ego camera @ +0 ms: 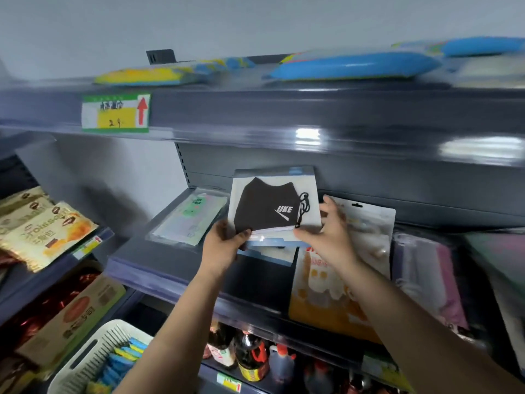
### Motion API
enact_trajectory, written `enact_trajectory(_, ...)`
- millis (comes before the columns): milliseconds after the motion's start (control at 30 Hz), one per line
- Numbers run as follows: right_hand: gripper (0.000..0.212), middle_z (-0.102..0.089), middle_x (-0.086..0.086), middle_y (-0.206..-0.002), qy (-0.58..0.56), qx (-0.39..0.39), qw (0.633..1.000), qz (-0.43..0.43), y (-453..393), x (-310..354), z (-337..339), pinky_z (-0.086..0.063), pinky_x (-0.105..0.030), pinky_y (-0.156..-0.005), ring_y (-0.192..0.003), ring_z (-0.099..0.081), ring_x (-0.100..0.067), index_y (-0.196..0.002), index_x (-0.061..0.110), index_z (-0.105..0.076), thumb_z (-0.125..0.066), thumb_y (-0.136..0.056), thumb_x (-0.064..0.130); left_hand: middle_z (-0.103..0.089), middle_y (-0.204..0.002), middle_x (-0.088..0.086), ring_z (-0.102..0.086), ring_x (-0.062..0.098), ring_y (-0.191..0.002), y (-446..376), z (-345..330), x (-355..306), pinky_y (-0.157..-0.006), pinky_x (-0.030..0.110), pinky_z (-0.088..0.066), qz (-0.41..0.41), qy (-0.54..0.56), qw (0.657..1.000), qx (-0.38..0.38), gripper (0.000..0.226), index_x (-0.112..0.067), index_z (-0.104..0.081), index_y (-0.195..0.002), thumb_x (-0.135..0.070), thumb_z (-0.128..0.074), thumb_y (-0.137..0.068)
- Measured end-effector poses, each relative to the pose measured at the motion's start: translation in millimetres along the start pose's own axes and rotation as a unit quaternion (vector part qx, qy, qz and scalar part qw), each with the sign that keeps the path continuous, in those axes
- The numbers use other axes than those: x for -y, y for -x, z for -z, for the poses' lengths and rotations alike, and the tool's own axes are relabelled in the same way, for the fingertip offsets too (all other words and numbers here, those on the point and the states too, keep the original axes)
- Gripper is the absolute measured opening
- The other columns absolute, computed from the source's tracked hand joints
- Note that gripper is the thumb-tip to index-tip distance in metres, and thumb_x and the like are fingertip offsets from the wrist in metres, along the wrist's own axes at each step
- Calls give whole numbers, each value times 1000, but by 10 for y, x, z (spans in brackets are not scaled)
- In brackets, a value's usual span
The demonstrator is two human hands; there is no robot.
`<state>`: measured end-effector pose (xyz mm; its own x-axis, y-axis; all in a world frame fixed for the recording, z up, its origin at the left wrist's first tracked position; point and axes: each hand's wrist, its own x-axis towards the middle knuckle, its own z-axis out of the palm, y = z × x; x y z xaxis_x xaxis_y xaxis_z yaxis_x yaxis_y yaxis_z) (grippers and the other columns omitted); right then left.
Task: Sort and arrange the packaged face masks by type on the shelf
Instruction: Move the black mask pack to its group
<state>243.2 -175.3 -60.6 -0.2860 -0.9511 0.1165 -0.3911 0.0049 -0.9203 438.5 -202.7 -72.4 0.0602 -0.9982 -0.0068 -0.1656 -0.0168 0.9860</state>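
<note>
left hand (224,245) and right hand (329,228) pinch black mask pack (274,206) above shelf (159,268) | placed: green pack (190,217) at left | unsorted: orange pack (321,297), pink pack (431,277) | progress: early

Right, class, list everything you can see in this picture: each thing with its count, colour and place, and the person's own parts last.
Black mask pack: one, black mask in a clear packet, held up over the middle shelf.
Pale mask packs: a small pile, pale green, left on the middle shelf.
Orange pack: one, orange and white, lying at the shelf front.
Pink and purple packs: count unclear, right on the shelf.
Blue packets: several, blue and yellow, top shelf.
Price label: one, green, yellow and white with a red arrow, top shelf edge.
Snack bags: several, gold, far left.
Basket: one, white, bottom left.
Bottles: several, dark, bottom shelf.
Hands: left and right, both holding the black mask pack.
</note>
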Motion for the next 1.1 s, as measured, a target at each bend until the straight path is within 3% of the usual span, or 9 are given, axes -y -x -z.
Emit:
enact_trajectory(133, 82, -28, -5, -154, 165, 25, 985, 34, -41, 146, -268, -23, -27, -113, -141, -26, -20, -147, 11, -27, -72, -79, 24, -62, -74, 7, -56, 22, -70, -276, 177, 50, -61, 26, -42, -38, -72, 996, 28, 40, 2, -58, -91, -30, -75, -72)
enact_trajectory(233, 69, -36, -6, -149, 244, 30, 969, 19, -68, 224, -473, -31, -28, -108, -136, -35, -23, -142, 13, -37, -67, -83, 31, -65, -87, 4, -60, 22, -82, -460, 312, 72, -61, 17, -42, -62, -122, 989, 47, 28, -4, -61, -99, -24, -70, -82)
enact_trajectory(367, 61, -41, -4, -146, 341, 8, 940, 4, -80, 311, -713, -38, -35, -105, -130, -41, -28, -138, 17, -42, -61, -84, 39, -63, -94, 6, -59, 25, -88, -644, 459, 93, -69, 27, -39, -66, -213, 973, 65, 37, -6, -58, -108, -31, -68, -83)
enact_trajectory(433, 59, -45, -5, -140, 386, 5, 922, -2, -75, 335, -814, -40, -36, -103, -128, -41, -30, -135, 17, -44, -59, -83, 39, -62, -106, 12, -57, 32, -101, -728, 511, 152, -77, 33, -44, -98, -310, 943, 72, 51, -6, -55, -119, -37, -67, -81)
enact_trajectory(500, 57, -45, -8, -138, 426, 38, 904, -10, -59, 351, -911, -39, -36, -103, -128, -39, -31, -136, 15, -42, -57, -86, 37, -54, -126, 15, -49, 35, -115, -774, 527, 202, -93, 38, -40, -159, -421, 890, 77, 65, -9, -42, -137, -44, -61, -84)
enact_trajectory(633, 48, -45, -12, -137, 443, 122, 885, -73, -9, 287, -1115, -44, -38, -97, -124, -44, -31, -135, 17, -44, -52, -89, 26, -48, -138, 6, -42, 29, -126, -735, 441, 262, -101, 37, -36, -238, -485, 822, 179, 53, -19, -38, -139, -38, -50, -91)
enact_trajectory(767, 36, -48, -13, -131, 450, 126, 878, -108, 4, 248, -1207, -46, -42, -95, -122, -44, -31, -125, 11, -48, -49, -90, 19, -38, -147, 2, -33, 23, -135, -710, 347, 328, -109, 36, -28, -255, -535, 765, 251, 49, -20, -36, -142, -32, -42, -95)
enact_trajectory(967, 41, -51, -11, -131, 440, 59, 892, -81, 11, 392, -1147, -45, -38, -93, -121, -47, -29, -130, 12, -45, -47, -89, 13, -46, -140, 4, -41, 26, -129, -737, 328, 207, -104, 38, -34, -276, -530, 766, 237, 43, -19, -41, -137, -27, -42, -95)
enact_trajectory(1100, 42, -48, -10, -136, 499, -34, 866, -2, 110, 539, -768, -35, -39, -103, -128, -38, -30, -129, 10, -47, -48, -88, 17, -51, -134, 6, -45, 26, -124, -624, 174, -43, -101, 35, -36, -305, -523, 773, 189, 40, -16, -46, -132, -28, -41, -95)
